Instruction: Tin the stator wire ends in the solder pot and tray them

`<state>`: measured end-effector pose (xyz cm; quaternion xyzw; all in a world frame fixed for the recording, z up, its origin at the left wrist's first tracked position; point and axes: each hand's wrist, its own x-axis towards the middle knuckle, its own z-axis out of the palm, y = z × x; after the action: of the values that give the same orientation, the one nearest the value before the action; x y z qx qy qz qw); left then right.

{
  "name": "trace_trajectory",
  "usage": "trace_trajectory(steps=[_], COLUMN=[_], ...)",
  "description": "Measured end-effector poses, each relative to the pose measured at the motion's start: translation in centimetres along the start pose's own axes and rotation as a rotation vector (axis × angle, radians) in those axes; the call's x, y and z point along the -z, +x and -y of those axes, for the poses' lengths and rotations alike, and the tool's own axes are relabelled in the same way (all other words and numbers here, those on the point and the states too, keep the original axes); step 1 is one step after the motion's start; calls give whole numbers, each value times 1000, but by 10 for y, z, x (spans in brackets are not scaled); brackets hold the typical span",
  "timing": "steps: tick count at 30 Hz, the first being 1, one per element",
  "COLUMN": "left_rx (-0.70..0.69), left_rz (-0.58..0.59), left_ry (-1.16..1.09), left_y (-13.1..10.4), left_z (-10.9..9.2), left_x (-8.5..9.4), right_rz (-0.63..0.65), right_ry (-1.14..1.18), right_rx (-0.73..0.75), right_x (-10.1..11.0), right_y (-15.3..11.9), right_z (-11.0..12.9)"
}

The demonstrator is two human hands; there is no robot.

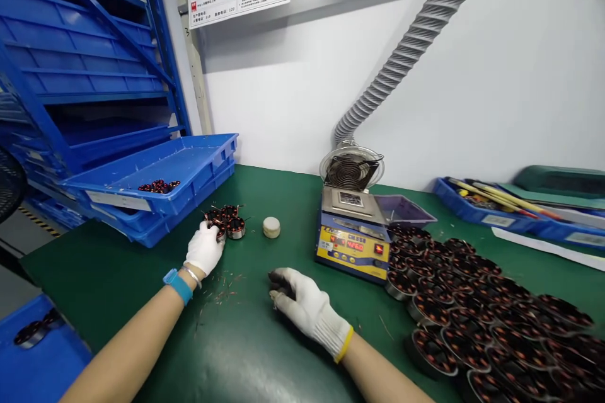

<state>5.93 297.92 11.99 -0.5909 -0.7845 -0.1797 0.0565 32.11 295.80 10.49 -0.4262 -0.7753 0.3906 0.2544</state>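
My left hand [206, 248], in a white glove, has its fingers closed on a copper-wound motor stator [220, 235] in a small cluster left of the middle of the green bench. Beside it in that cluster sits another wound stator [236, 228] with a silvery rim. My right hand [302, 304], gloved with blackened fingertips, hovers over or rests on the bench; I cannot tell which. Its thumb and fingers are apart with nothing between them. Between the hands and farther back stands a small round cream-coloured pot [271, 227].
A solder pot unit [352, 245] with a lit display stands ahead, under an exhaust hose [416, 38]. Many wound stators [472, 315] crowd the right side. Blue trays [189, 195] are stacked at left. A tool tray [501, 220] lies back right. Wire clippings litter the bench.
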Motion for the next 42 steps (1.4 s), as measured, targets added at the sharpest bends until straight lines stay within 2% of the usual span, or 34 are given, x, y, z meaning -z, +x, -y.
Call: trace_trajectory(steps=[2, 5, 8, 10, 13, 15, 17, 19, 23, 28, 31, 36, 39, 42], left_rx=[-8, -88, -294, -460, -670, -763, -809, -828, -838, -894, -926, -931, -917, -880], left_rz=[1, -4, -8, -46, -160, -198, -162, -74, 75, 98, 110, 178, 214, 308], left_ry=[-27, -162, -346, -396, -448, -503, -539, -538, -531, -604, -595, -569, -584, -668], left_y=[-10, -43, -73, -83, -88, -90, -92, -95, -100, -105, -106, -108, -109, -109], left_z=[0, -11, -32, -49, -68, -74, -73, -68, -59, -55, -56, -59, -58, -58], left_x=[4, 16, 28, 31, 24, 14, 6, 2, 7, 16, 21, 25, 26, 28], right_rz=[-13, -42, -90, -112, -132, -125, -99, -27, 124, 212, 249, 266, 256, 226], right_ry=[87, 361, 637, 863, 1169, 1233, 1194, 1115, 957, 747, 691, 621, 463, 241], right_rx=[1, -24, -41, -46, -30, -16, 9, 14, -45, 8, 22, -37, -40, 6], right_x=[-2, -5, -2, 3, 12, 18, 25, 32, 49, 60, 62, 63, 65, 69], right_y=[2, 8, 13, 14, 13, 10, 8, 5, 0, -7, -9, -11, -11, -13], right_z=[-3, -6, -2, 2, 9, 13, 14, 14, 10, 14, 18, 21, 24, 29])
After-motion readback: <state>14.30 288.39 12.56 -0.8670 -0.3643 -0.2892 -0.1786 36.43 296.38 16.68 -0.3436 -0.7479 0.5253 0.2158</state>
